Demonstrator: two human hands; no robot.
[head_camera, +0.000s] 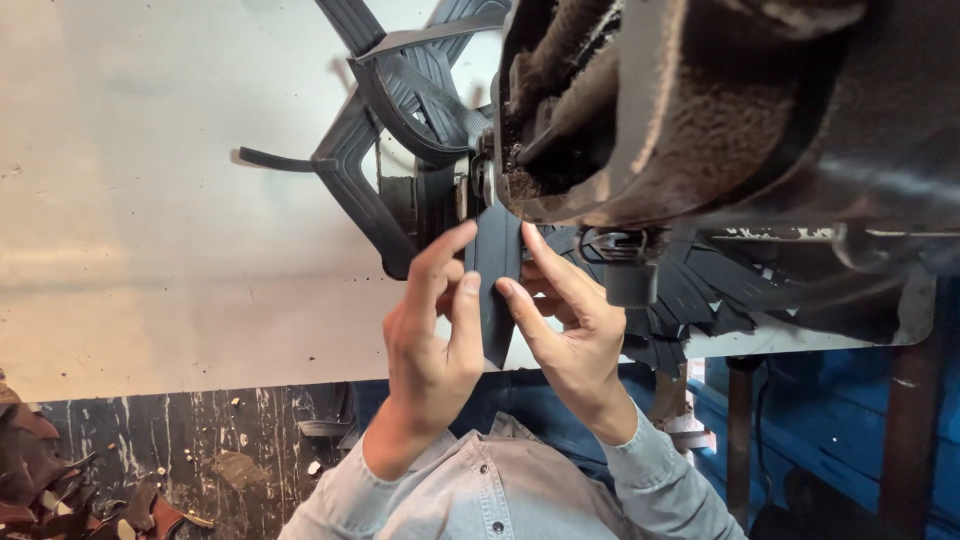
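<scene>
Both hands' (500, 330) fingertips (462, 236) pinching dark strap (494, 262) under sewing machine (700, 110).

Even, soft daylight fills the view, brightest on the pale table top (150, 200) to the left of the hands, which looks washed out with a warm tint and little surface detail. The left hand (430, 330) and right hand (565, 325) are evenly lit and fairly sharp, casting only faint shadows. Above the hands, the dark machine head (700, 100) sits very close to the lens, blurred and underexposed. The floor (200, 450) below the left hand is dim. The table edge bows slightly from wide-angle distortion.
</scene>
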